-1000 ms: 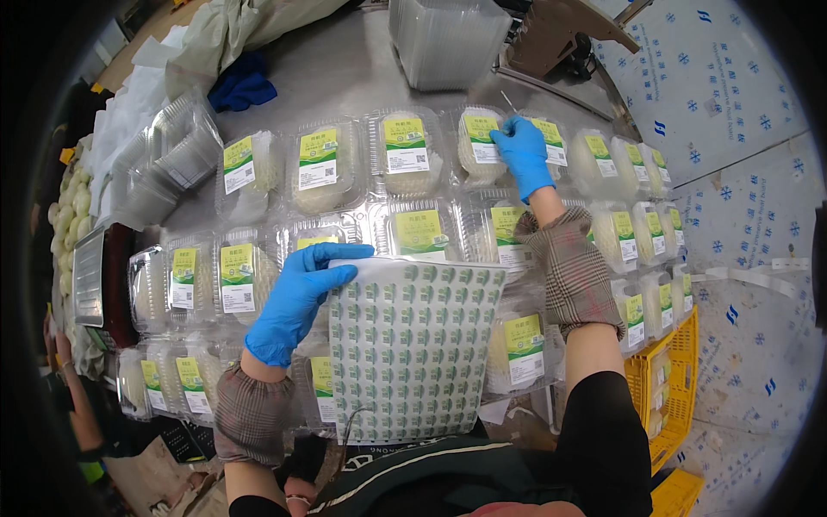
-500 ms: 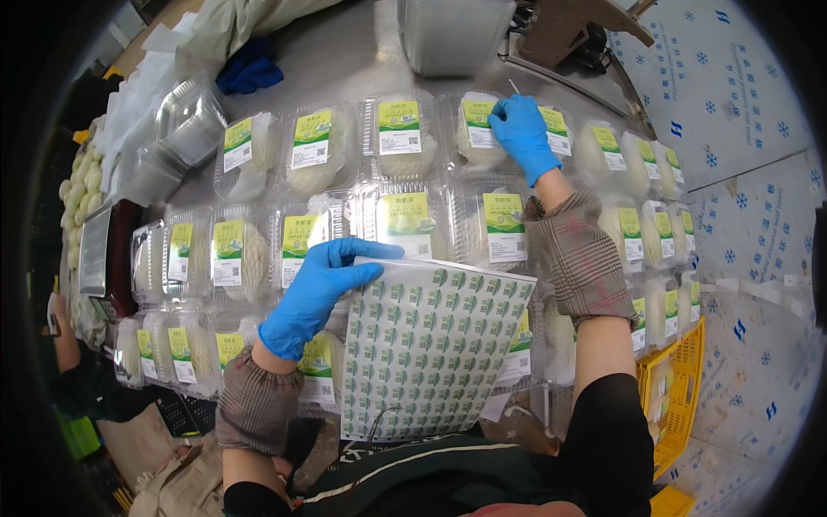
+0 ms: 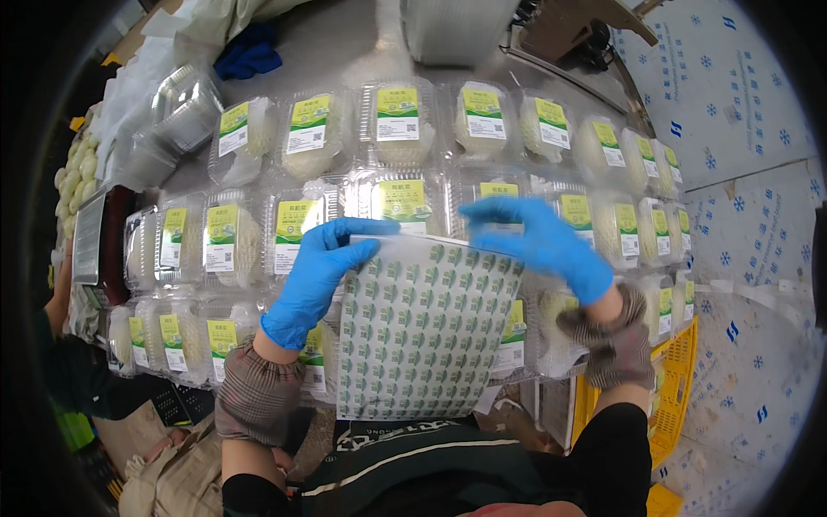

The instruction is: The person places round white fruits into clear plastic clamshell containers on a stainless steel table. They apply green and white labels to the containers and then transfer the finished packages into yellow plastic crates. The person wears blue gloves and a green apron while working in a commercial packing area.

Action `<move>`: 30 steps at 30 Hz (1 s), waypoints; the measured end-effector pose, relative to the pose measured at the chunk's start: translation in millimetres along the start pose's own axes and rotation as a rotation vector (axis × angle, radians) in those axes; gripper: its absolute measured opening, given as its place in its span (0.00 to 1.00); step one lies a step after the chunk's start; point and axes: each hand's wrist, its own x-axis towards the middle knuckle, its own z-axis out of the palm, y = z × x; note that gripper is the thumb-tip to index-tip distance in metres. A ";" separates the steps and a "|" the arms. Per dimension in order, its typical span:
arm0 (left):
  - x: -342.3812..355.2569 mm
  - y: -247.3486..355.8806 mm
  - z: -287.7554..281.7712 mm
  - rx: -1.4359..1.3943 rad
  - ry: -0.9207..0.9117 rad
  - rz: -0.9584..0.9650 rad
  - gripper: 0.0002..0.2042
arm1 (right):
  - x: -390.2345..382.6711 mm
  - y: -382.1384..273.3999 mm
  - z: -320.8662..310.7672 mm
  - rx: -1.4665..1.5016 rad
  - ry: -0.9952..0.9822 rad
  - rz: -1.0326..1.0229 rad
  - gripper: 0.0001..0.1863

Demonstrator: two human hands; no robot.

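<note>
A grey metal worktop (image 3: 345,56) spread across the view, carrying three rows of clear clamshell packs (image 3: 312,162) with pale contents. A yellow plastic crate (image 3: 676,422) stood at its near right, and a tall stack of empty clear containers (image 3: 454,30) sat toward the far side. The white sticker sheet (image 3: 431,345) hung in front of the person's torso, tilted, its face covering part of the middle and nearest rows. The left hand (image 3: 314,271), in a blue glove, held the sheet by its upper left corner, thumb and fingers pinching the edge. The right hand (image 3: 547,246), gloved alike, was over the sheet's upper right edge, fingers pointing left (motion blurred them, so I could not tell whether they pinched anything). A dark blue cloth (image 3: 248,52) lay crumpled at the far left. Yellow, green and white labels (image 3: 398,115) showed on the packs; smallest were the green stickers (image 3: 412,302), ranged in rows down the sheet.
</note>
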 end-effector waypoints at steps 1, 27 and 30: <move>2.1 2.4 3.4 -0.022 0.000 0.008 0.12 | -14.9 -3.4 4.3 0.042 -0.009 0.055 0.14; 14.7 13.4 55.6 0.800 -0.202 0.611 0.09 | -73.5 -7.0 -5.9 0.195 0.341 0.045 0.06; 15.9 11.4 53.9 0.786 -0.201 0.586 0.09 | -73.8 -3.7 -8.1 0.044 0.291 0.003 0.05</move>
